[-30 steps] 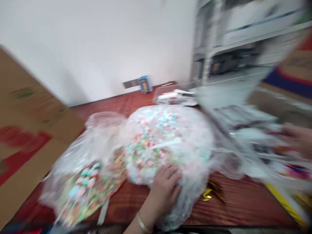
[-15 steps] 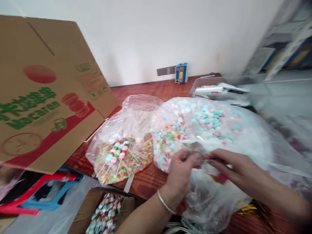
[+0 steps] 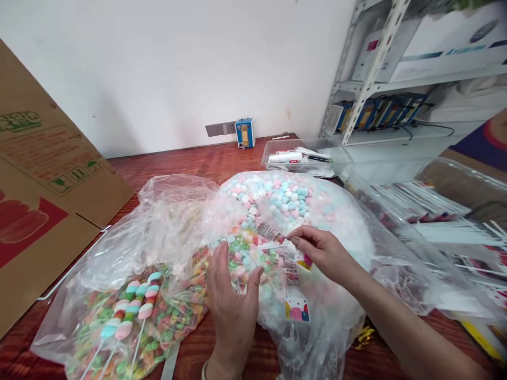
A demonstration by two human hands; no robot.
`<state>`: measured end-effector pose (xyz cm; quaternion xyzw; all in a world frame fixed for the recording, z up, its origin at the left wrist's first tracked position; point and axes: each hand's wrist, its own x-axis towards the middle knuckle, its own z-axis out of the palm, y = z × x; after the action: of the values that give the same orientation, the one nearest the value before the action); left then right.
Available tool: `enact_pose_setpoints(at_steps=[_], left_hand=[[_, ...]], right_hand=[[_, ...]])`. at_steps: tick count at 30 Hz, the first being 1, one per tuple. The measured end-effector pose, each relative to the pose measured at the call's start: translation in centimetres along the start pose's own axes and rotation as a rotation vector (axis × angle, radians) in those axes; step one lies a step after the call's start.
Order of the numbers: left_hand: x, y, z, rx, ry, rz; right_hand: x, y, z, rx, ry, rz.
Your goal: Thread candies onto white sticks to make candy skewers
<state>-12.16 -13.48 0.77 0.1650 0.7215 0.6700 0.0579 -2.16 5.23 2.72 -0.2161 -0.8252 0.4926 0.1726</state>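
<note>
My right hand [image 3: 319, 252] pinches a small clear printed wrapper bag [image 3: 271, 233] between thumb and fingers. Just below it, another printed wrapper bag [image 3: 296, 309] with coloured dots lies on the plastic. To the left, my left hand [image 3: 233, 303] holds nothing, its thumb and fingers spread. Under both hands is a big clear bag of pastel marshmallows [image 3: 291, 198], with green and orange gummy rings [image 3: 243, 248] near its front. Three marshmallow skewers [image 3: 132, 306] on white sticks rest on a second bag, full of gummy rings [image 3: 162, 330].
A large cardboard box [image 3: 55, 174] stands at the left. Behind the marshmallows is a clear tray [image 3: 332, 153] of white tools. At the right, a clear bin [image 3: 455, 174] holds stacked packaging and white sticks, before a metal shelf [image 3: 376, 68]. A small blue device [image 3: 245, 133] sits by the wall.
The view has swung to the right. My hands were close together over the wrapper; now the left is apart from it and opened, while the right keeps hold.
</note>
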Motion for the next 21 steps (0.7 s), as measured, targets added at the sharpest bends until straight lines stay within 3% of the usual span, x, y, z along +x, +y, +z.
enact_pose_setpoints(at_steps=[1, 4, 5, 6, 8, 10, 14, 17, 21], left_hand=[[-0.2, 0.4, -0.1, -0.061, -0.074, -0.07], [-1.1, 0.8, 0.4, -0.432, -0.421, -0.501], [-1.3, 0.8, 0.9, -0.563, -0.432, -0.595], [-1.6, 0.7, 1.4, -0.672, -0.37, -0.642], [-1.9, 0.5, 2.3, -0.797, -0.143, -0.648], [-2.2, 0.4, 3.0, -0.828, -0.016, -0.632], [-2.6, 0.3, 3.4, -0.793, -0.027, -0.551], [-3.1, -0.1, 3.4, -0.721, -0.058, -0.491], [-3.6, -0.6, 3.4, -0.646, -0.014, -0.469]], right_hand=[[-0.1, -0.8, -0.2, 0.056, -0.068, -0.013], [-0.8, -2.9, -0.1, 0.121, -0.293, -0.066], [-1.0, -3.4, 0.2, 0.122, -0.325, -0.074], [-1.4, -3.7, 0.5, 0.134, -0.316, -0.067], [-2.3, -3.8, 1.4, 0.208, -0.213, -0.017], [-3.4, -3.3, 2.6, 0.353, -0.109, 0.056], [-5.6, -1.5, 4.8, 0.585, -0.001, 0.134], [-6.6, -0.6, 5.4, 0.531, 0.1, 0.117], [-7.2, -0.1, 5.1, 0.4, 0.081, 0.125]])
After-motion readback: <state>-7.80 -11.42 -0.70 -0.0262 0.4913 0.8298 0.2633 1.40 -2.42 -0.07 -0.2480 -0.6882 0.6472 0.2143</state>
